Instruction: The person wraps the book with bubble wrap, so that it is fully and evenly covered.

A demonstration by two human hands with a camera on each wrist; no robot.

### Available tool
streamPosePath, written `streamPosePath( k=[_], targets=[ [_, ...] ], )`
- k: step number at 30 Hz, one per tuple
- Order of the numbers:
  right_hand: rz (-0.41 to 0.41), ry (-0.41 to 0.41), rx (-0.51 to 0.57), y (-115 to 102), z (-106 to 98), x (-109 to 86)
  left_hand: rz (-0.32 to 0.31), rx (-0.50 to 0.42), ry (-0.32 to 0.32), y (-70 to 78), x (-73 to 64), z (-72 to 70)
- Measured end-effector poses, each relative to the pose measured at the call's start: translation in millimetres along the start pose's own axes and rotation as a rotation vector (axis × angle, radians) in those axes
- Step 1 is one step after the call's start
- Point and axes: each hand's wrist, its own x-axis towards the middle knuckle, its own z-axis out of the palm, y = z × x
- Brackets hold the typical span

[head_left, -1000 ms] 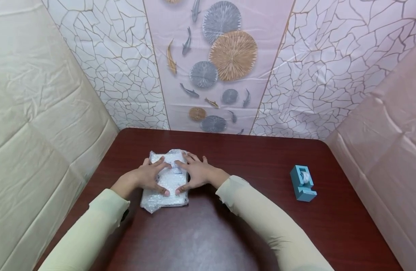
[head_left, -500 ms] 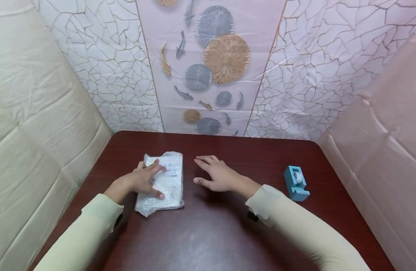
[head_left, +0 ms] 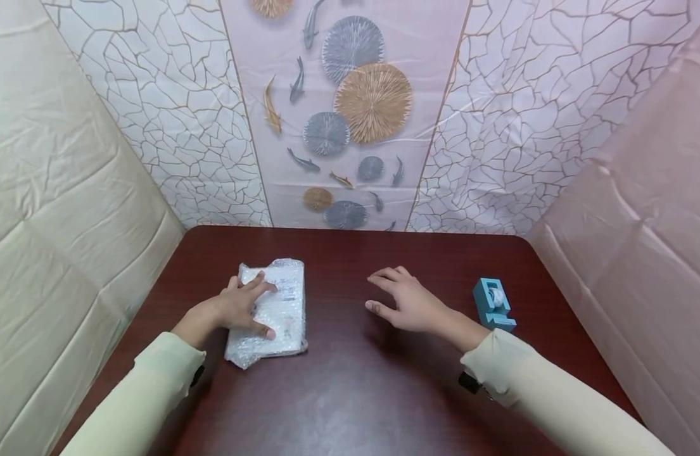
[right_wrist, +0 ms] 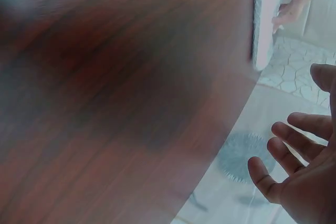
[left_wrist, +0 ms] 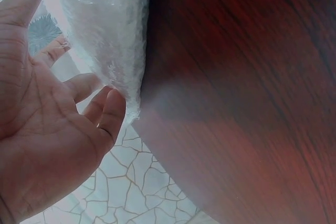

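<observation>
A flat white package in bubble wrap (head_left: 284,316) lies on the left part of the table. My left hand (head_left: 235,310) rests on its left side with the fingers spread, thumb toward the near end. In the left wrist view, the fingers of the left hand (left_wrist: 63,119) touch the wrap (left_wrist: 105,30). My right hand (head_left: 409,301) hovers over the table between the package and a teal tape dispenser (head_left: 492,304), holding nothing. Its fingers are loosely bent and apart in the right wrist view, where the right hand (right_wrist: 299,166) is partly cut off.
The dark red-brown table (head_left: 338,392) has rounded far corners. A patterned sheet (head_left: 332,126) hangs behind it, and cream padded panels (head_left: 59,221) stand at both sides. The tape dispenser, holding a roll of tape, stands near the right side.
My right hand has lifted off the package and moved right, toward the tape dispenser. The left hand has stayed on the package. The head view has shifted slightly.
</observation>
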Motion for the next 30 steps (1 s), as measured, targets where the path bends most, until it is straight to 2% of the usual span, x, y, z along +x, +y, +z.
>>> streamPosePath(
  k=[7, 17, 27, 30],
  targets=[
    [0.065, 0.027, -0.024, 15.0, -5.8, -25.3, 0.015, -0.002, 0.007, -0.6, -2.0, 1.0],
    [0.132, 0.082, -0.061, 29.6, -18.7, -47.1, 0.013, 0.012, 0.008, 11.2, -8.2, -7.1],
    [0.148, 0.133, -0.090, 41.7, -29.0, -68.5, 0.017, -0.014, 0.029, 0.7, -2.3, 3.0],
    [0.146, 0.154, -0.102, 47.5, -30.6, -75.9, 0.023, -0.013, 0.024, 1.9, -3.5, 1.4]
  ],
)
